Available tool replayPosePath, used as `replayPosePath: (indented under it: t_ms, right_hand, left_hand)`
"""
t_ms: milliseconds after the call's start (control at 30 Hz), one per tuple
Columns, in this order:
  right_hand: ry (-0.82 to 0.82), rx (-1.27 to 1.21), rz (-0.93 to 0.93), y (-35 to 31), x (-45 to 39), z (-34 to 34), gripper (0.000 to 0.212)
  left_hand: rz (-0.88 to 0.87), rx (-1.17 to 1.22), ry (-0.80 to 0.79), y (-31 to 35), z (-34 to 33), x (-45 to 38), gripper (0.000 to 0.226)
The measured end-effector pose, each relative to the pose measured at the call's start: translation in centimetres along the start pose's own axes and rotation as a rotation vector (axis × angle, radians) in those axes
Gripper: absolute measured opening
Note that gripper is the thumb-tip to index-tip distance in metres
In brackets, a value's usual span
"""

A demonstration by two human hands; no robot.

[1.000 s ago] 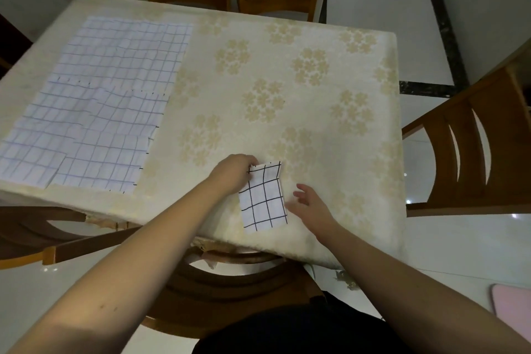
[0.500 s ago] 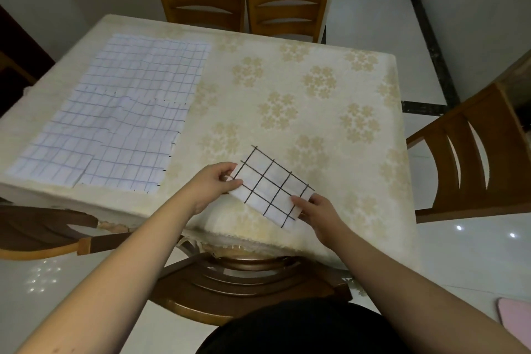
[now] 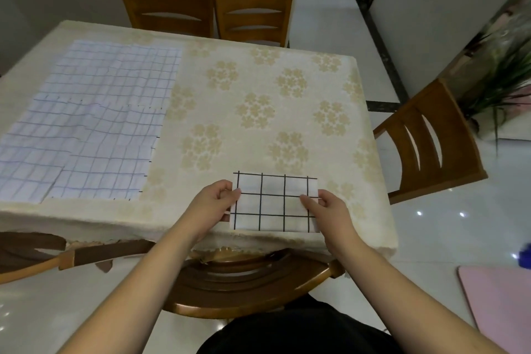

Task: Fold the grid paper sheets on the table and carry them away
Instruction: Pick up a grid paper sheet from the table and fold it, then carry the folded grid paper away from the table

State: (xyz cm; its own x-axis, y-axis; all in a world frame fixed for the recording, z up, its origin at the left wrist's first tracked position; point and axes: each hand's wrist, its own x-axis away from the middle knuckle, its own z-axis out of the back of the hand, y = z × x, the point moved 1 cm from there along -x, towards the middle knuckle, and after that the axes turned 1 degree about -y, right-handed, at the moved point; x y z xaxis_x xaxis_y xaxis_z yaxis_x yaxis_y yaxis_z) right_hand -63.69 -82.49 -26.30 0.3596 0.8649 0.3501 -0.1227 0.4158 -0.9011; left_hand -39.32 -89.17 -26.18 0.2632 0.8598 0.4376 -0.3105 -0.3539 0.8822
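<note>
Head view, looking down on a table point(image 3: 287, 123) covered by a cream cloth with pale flower clusters. A small folded grid paper point(image 3: 274, 202) with bold black lines sits at the lower centre of the frame, level with the table's near edge; its bottom border overlaps the hanging cloth. The left hand point(image 3: 214, 204) pinches its left edge, thumb on top and fingers curled beneath. The right hand point(image 3: 326, 207) pinches its right edge in the same grip, thumb on the upper face. Larger grid paper sheets point(image 3: 94, 123) with thin blue lines lie flat and overlapping at the left of the frame, reaching near the table's left and near edges. The flowered cloth between these sheets and the table's right edge carries nothing. Wooden chairs: two at the far edge point(image 3: 209, 13), one at the right point(image 3: 431, 141), one below the hands point(image 3: 244, 282). A plant point(image 3: 500, 77) stands at the upper right; a pink mat point(image 3: 500, 296) lies at the lower right.
</note>
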Motion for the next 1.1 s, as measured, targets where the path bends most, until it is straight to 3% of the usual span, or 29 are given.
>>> replayPosePath:
  t_ms: [67,133,267,333,500,733,1100]
  right_hand:
    - [0.052,0.007,0.010,0.3,1.2,1.4,0.042]
    - [0.101,0.016,0.007,0.4,2.5,3.1,0.043]
    - [0.142,-0.068,-0.032,0.8,4.5,6.8,0.033]
    - [0.141,-0.143,-0.045,0.9,5.5,8.6,0.015]
    - [0.187,-0.210,-0.032,1.0,7.8,13.0,0.008]
    - [0.337,-0.133,-0.035,4.8,11.2,22.4,0.012]
    - [0.480,-0.298,-0.089,11.5,15.8,36.7,0.012]
  left_hand:
    - [0.000,0.031,-0.022,0.5,-1.2,0.6,0.025]
    - [0.015,0.065,-0.052,1.3,-2.8,1.2,0.022]
    - [0.029,0.135,-0.099,2.9,-6.0,2.7,0.015]
    - [0.027,0.142,-0.117,3.6,-7.4,3.3,0.012]
    - [-0.003,0.139,-0.117,5.2,-11.7,4.4,0.008]
    - [-0.002,0.060,-0.217,7.6,-22.0,6.1,0.016]
    - [0.070,0.015,-0.288,9.0,-38.6,9.5,0.019]
